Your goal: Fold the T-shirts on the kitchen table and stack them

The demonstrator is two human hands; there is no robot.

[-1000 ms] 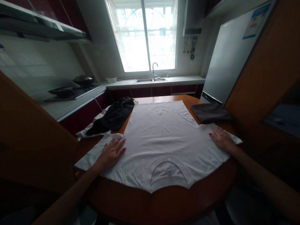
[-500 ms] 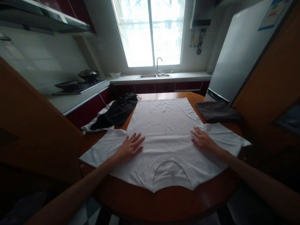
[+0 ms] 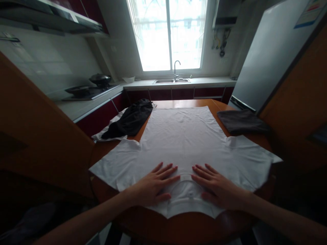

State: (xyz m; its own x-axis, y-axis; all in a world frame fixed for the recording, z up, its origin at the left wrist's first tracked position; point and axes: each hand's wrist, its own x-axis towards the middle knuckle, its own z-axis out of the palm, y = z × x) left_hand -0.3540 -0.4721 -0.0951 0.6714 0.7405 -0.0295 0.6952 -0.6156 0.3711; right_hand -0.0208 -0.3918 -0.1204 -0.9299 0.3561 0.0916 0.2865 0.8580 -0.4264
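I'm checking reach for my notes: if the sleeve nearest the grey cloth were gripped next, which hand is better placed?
Probably the right hand: it rests on the white shirt, on the same side of the collar as that sleeve. The left hand is on the other side, farther away.

Bright window (image 3: 151,39) above steel sink (image 3: 164,81); silver fridge (image 3: 268,54) right; dark-red cabinets (image 3: 182,94) under white counter (image 3: 209,82); walls (image 3: 120,37) dim.

Cannot see the sides of the collar (image 3: 189,206) beneath the left hand (image 3: 155,185) and right hand (image 3: 218,189). Cannot read the tiny mark (image 3: 190,195) inside the shirt (image 3: 184,136) or the blurred sticker (image 3: 308,20). Can follow the window (image 3: 154,42) and fridge (image 3: 270,51) only to the top edge.
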